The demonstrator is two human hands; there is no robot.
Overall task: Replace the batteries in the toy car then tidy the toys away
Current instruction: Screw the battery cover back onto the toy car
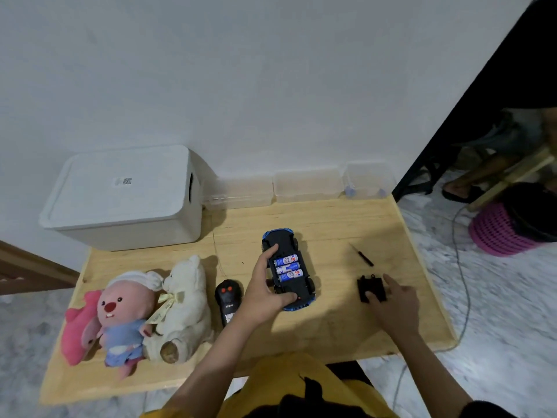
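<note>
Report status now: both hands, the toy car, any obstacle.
Left hand grip on upturned toy car, three batteries seated. Right hand reaching battery cover, not gripped. Screwdriver nearby; nothing blocking.

On a wooden table (331, 327), one blue toy car (287, 268) lies upside down with three batteries (287, 269) showing in its open compartment. One black remote control (228, 300) sits beside it, along with one black battery cover (371, 288) and one small screwdriver (363, 255). Three soft toys are gathered at the left: one cream teddy bear (185, 309), one pink-faced beaver doll (126, 315) and one pink plush (80, 327) behind it. Along the wall stand one white lidded storage bin (120, 200) and three clear plastic boxes (307, 185). Two hands are in view, the left hand (266, 289) and the right hand (394, 306).
</note>
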